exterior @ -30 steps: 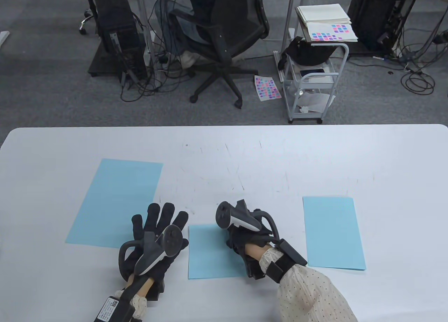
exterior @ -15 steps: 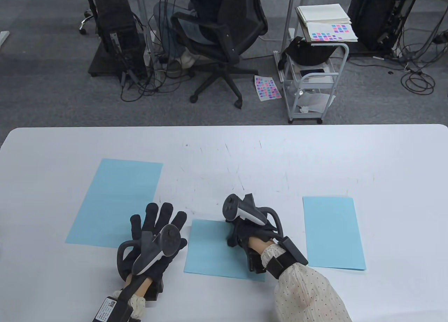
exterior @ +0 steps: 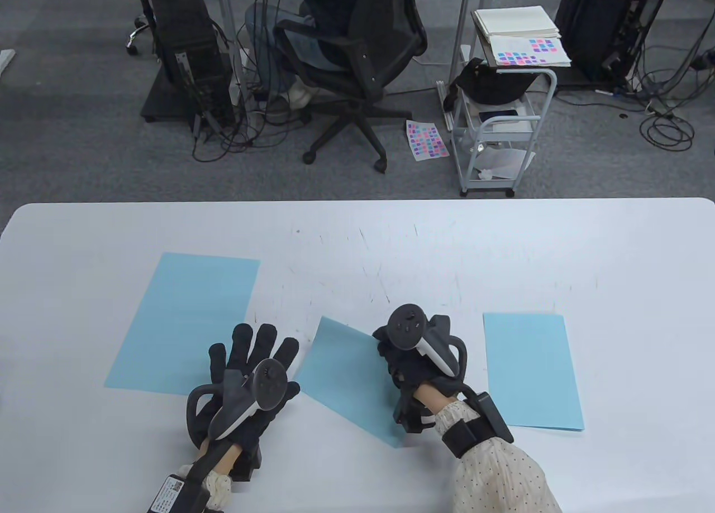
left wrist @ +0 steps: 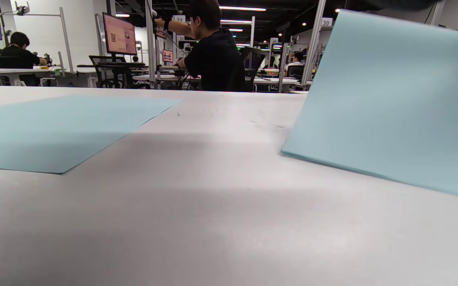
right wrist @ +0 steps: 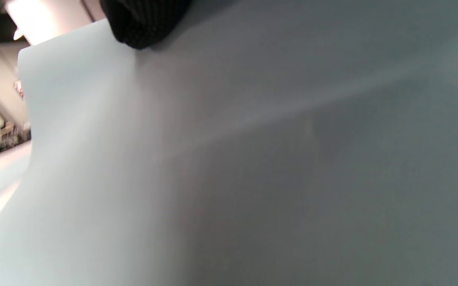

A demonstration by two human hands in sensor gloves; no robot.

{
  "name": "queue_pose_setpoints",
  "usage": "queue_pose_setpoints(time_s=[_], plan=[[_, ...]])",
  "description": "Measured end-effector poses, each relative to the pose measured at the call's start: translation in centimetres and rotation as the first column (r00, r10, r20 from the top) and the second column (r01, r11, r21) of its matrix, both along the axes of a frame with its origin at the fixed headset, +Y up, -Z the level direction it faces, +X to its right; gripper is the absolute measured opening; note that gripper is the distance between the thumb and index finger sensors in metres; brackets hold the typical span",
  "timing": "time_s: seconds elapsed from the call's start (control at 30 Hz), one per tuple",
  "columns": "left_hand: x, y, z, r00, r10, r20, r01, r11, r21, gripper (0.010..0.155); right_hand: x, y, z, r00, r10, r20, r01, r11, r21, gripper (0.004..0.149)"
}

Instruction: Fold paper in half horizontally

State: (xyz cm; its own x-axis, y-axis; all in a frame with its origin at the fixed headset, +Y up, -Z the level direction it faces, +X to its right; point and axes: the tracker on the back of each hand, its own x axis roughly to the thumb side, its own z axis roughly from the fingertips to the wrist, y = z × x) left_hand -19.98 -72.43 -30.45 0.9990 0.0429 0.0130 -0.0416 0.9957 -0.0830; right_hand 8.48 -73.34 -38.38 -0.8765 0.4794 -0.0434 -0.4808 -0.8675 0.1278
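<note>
- Right hand (exterior: pixel 416 368) grips the small folded light-blue paper sheet (exterior: pixel 349 376) – fingers clamped on its right edge, tilted off the white bench (exterior: pixel 357 239).
- Left hand (exterior: pixel 248 382) rests flat – fingers spread apart.

Table view looks down over the table (exterior: pixel 503 245) — both wrist views sit low, sharing the middle blue sheet (left wrist: pixel 392 103) — the right almost against it.

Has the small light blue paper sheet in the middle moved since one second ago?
Yes. The small light blue paper sheet, held by the right hand, has turned and its far edge lifted, toward the folded blue sheet lying unmoved on the right.
</note>
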Motion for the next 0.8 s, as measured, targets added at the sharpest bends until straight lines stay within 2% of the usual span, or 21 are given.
queue_pose_setpoints(time_s=[0.17,0.3,0.43,0.67,0.8], plan=[[0.0,0.2,0.2,1.0,0.002,0.005,-0.002,1.0,0.011,0.074,3.9,0.7,0.7,0.963,-0.2,0.18,0.2,0.98,0.022,0.04],[0.1,0.1,0.1,1.0,0.007,0.008,-0.007,1.0,0.014,0.074,7.0,1.2,1.1,0.917,-0.282,0.283,0.272,0.959,0.076,0.041],[0.1,0.1,0.2,1.0,0.013,0.009,-0.013,1.0,0.013,0.074,11.6,2.0,2.0,0.811,-0.385,0.44,0.356,0.922,0.151,0.041],[0.3,0.0,0.3,1.0,0.008,0.019,-0.008,1.0,0.011,0.074,18.8,2.3,3.6,0.65,-0.387,0.654,0.322,0.92,0.225,0.043],[0.3,0.0,0.3,1.0,0.007,0.023,-0.008,1.0,0.008,0.074,21.7,1.3,4.5,0.605,-0.297,0.739,0.238,0.953,0.189,0.044]])
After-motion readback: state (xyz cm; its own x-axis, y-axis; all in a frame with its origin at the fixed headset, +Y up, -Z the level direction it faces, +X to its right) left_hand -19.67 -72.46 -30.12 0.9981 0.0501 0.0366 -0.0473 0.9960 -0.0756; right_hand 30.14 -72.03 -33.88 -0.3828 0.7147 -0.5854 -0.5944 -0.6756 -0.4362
